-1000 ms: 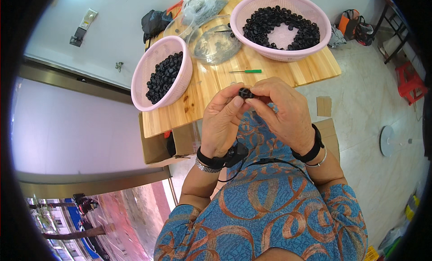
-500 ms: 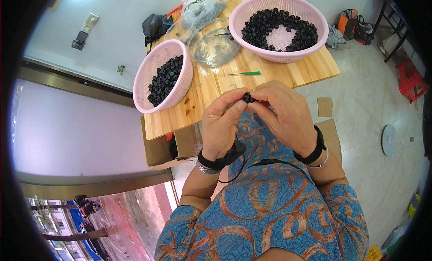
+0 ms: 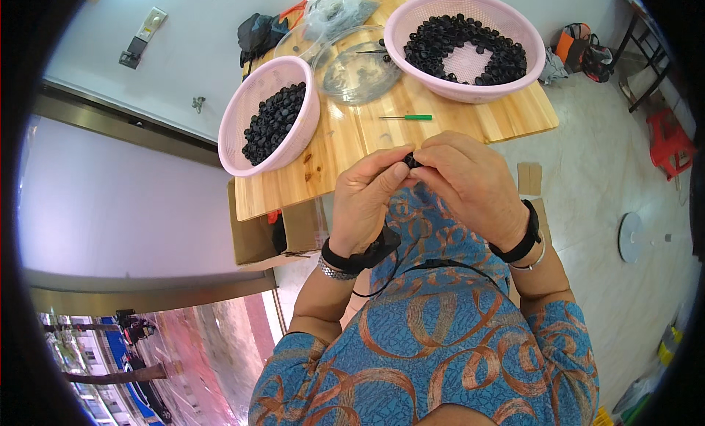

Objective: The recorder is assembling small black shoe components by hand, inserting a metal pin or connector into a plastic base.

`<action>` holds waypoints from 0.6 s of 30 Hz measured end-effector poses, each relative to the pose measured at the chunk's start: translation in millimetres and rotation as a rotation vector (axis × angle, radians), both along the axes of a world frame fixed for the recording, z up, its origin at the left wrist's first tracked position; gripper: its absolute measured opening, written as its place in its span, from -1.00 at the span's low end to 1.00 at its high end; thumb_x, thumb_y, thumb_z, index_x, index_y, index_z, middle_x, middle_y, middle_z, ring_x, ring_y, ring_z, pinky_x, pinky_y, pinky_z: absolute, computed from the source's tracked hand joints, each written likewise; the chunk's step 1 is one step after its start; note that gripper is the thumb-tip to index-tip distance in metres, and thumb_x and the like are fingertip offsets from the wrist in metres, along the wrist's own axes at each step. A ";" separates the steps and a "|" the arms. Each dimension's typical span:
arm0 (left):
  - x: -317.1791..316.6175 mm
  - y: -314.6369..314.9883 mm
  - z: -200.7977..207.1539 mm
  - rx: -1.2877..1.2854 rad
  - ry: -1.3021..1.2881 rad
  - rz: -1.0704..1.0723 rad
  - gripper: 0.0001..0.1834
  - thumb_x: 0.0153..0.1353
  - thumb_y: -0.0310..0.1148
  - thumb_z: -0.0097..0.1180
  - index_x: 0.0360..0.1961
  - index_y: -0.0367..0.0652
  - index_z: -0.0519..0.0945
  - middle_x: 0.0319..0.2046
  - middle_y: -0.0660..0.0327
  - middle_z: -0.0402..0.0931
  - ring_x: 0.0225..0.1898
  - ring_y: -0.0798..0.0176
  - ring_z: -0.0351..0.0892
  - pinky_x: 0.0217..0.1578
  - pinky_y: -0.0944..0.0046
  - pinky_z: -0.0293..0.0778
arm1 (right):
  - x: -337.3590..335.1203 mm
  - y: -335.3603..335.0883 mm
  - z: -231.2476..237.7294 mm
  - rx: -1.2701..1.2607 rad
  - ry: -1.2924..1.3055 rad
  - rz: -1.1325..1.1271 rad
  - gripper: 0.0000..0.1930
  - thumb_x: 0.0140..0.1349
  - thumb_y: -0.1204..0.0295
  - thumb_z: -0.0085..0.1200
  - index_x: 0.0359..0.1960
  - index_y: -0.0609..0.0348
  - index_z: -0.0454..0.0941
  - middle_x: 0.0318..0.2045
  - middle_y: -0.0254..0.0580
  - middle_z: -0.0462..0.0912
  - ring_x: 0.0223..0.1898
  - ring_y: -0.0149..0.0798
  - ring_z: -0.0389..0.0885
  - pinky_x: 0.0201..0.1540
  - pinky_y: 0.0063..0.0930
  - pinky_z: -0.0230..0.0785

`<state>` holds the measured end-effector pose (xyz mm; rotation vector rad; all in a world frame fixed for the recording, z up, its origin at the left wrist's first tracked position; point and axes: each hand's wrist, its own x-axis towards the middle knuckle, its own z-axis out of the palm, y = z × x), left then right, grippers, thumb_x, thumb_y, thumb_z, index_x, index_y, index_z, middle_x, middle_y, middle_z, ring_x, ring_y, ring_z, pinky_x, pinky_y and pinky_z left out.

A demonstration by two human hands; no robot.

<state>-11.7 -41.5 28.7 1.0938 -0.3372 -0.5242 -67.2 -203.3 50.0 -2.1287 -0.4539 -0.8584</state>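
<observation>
Between my two hands is a small round black plastic part [image 3: 412, 161], mostly covered by fingertips. My left hand [image 3: 369, 195] pinches it from the left with thumb and forefinger. From the other side my right hand [image 3: 470, 178] grips it, fingers curled. Both hands are above my lap, just off the near edge of the wooden table [image 3: 345, 150]. A thin screwdriver with a green handle [image 3: 418, 117] lies on the table beyond them. Similar black parts fill the pink basket on the left [image 3: 233, 136] and ring the inside of the larger pink basket on the right [image 3: 540, 55].
A clear round plastic lid or tray [image 3: 352, 77] lies between the baskets, with a clear plastic bag [image 3: 338, 15] and a black bag [image 3: 258, 38] behind. Under the table's left end stands a cardboard box [image 3: 302, 228]. A red stool [image 3: 670, 143] is off to the right.
The whole view has shifted slightly. My hands stay together on the black part, with the right hand's fingers covering a little more of it.
</observation>
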 end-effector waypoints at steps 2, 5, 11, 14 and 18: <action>-0.7 1.9 -0.9 -0.013 0.011 0.007 -0.72 0.17 -0.54 0.03 -0.08 -0.39 0.47 -0.18 0.09 0.51 -0.22 0.31 0.53 -0.18 0.40 0.50 | 2.0 1.8 -3.4 0.062 0.000 0.024 -0.83 -0.05 0.57 0.12 -0.39 0.24 0.42 -0.47 -0.11 0.47 -0.41 -0.06 0.48 -0.39 -0.34 0.35; -1.3 3.8 -4.1 -0.034 0.027 0.008 -0.72 0.17 -0.54 0.04 -0.08 -0.38 0.48 -0.19 0.09 0.52 -0.24 0.33 0.53 -0.19 0.41 0.49 | 1.2 6.0 -8.1 0.214 0.062 0.050 -0.82 -0.06 0.56 0.15 -0.39 0.25 0.44 -0.49 -0.13 0.46 -0.47 -0.13 0.48 -0.44 -0.41 0.35; -1.2 7.3 -3.2 0.004 -0.006 -0.058 -0.73 0.18 -0.52 0.03 -0.08 -0.36 0.49 -0.21 0.11 0.52 -0.28 0.37 0.52 -0.23 0.44 0.46 | -0.4 -0.4 -9.0 0.337 0.242 0.098 -0.74 -0.11 0.49 0.27 -0.40 0.24 0.45 -0.53 -0.22 0.47 -0.57 -0.35 0.45 -0.52 -0.55 0.32; -0.4 12.7 -2.3 0.037 -0.034 -0.085 -0.74 0.19 -0.52 0.01 -0.09 -0.38 0.49 -0.20 0.08 0.53 -0.24 0.33 0.52 -0.19 0.39 0.46 | 1.0 -3.8 -4.4 0.299 0.327 0.130 -0.72 -0.13 0.46 0.30 -0.40 0.23 0.45 -0.57 -0.25 0.48 -0.58 -0.38 0.44 -0.53 -0.57 0.31; -1.1 14.6 -2.1 0.105 -0.121 -0.071 -0.76 0.18 -0.50 0.05 -0.12 -0.35 0.53 -0.22 0.17 0.53 -0.27 0.41 0.50 -0.23 0.47 0.44 | 2.9 -4.2 -3.4 0.311 0.456 0.147 -0.70 -0.14 0.41 0.31 -0.41 0.23 0.45 -0.60 -0.25 0.48 -0.58 -0.35 0.45 -0.53 -0.53 0.31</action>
